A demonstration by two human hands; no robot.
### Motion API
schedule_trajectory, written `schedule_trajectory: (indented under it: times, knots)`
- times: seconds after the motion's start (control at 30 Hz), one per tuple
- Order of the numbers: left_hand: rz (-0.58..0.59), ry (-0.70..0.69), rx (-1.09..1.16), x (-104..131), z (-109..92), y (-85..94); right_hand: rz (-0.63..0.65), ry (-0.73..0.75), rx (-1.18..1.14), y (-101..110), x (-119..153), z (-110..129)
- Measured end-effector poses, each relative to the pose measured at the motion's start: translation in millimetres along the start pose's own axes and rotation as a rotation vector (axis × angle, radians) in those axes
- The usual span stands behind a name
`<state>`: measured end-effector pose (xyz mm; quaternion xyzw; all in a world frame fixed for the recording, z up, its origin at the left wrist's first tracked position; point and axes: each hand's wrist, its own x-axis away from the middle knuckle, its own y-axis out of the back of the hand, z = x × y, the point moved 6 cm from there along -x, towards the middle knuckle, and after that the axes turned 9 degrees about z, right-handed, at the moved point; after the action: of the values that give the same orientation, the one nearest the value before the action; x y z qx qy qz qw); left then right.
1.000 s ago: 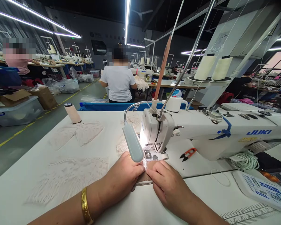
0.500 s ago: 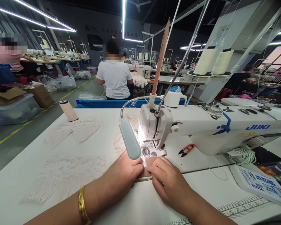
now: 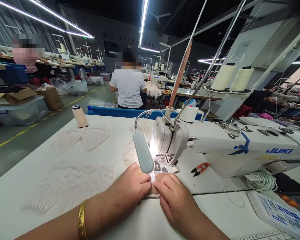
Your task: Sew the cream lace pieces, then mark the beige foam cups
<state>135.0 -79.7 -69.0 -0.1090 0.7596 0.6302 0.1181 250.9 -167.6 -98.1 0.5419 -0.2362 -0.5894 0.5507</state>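
Fingers pinched, my left hand (image 3: 130,185) grips the left edge of a narrow strip of white lace (image 3: 153,176) just in front of the sewing machine (image 3: 165,136). My right hand (image 3: 173,193) presses its closed fingertips on the same strip from the right, close to my left fingertips. A brownish patch (image 3: 155,190) shows beneath the lace; I cannot tell whether it is cloth or the machine bed. The grey lamp head (image 3: 143,151) hides part of the needle area, which is brightly lit. More cream lace (image 3: 130,155) lies bunched behind my left hand.
Flat lace pieces (image 3: 72,183) and a peach thread cone (image 3: 80,116) lie left. Red-handled thread snips (image 3: 200,169), a coiled pale cord (image 3: 261,181) and a white-and-blue box (image 3: 280,213) are right. A white mug (image 3: 188,114) stands behind the machine. A person in white (image 3: 128,86) works ahead.
The camera view has shifted, so the machine and room sit farther right in the picture. My hands keep their hold on the lace and have barely moved relative to the machine.
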Motion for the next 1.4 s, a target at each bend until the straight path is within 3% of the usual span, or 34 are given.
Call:
schedule_trajectory:
  times: [0.3, 0.47, 0.7, 0.9, 1.1, 1.23, 1.4]
  knots:
    - [-0.024, 0.026, -0.021, -8.6, 4.8, 7.0, 0.055, -0.073, 0.056, -6.6, -8.1, -10.4]
    - [-0.013, 0.132, 0.009, -14.6, 13.2, 9.3, 0.049, -0.116, 0.086, -6.2, -8.1, -14.8]
    - [-0.062, 0.148, 0.071, -20.4, 16.6, 14.6, -0.106, -0.159, 0.017, 13.6, -9.5, -22.4]
    - [-0.14, 0.158, 0.075, -21.2, 14.5, 13.9, -0.127, -0.182, -0.032, 17.9, -7.3, -22.2]
    - [-0.065, 0.232, 0.123, -15.8, 21.7, 6.8, -0.115, -0.174, -0.05, 12.0, -1.1, -19.9]
    - [0.065, 0.329, 0.137, -24.2, 49.6, 8.5, -0.082, -0.19, -0.102, 5.1, 3.3, -23.1]
    - [0.172, 0.485, 0.053, -57.9, 112.2, 8.1, -0.039, -0.282, -0.163, -8.5, 8.1, -30.6]
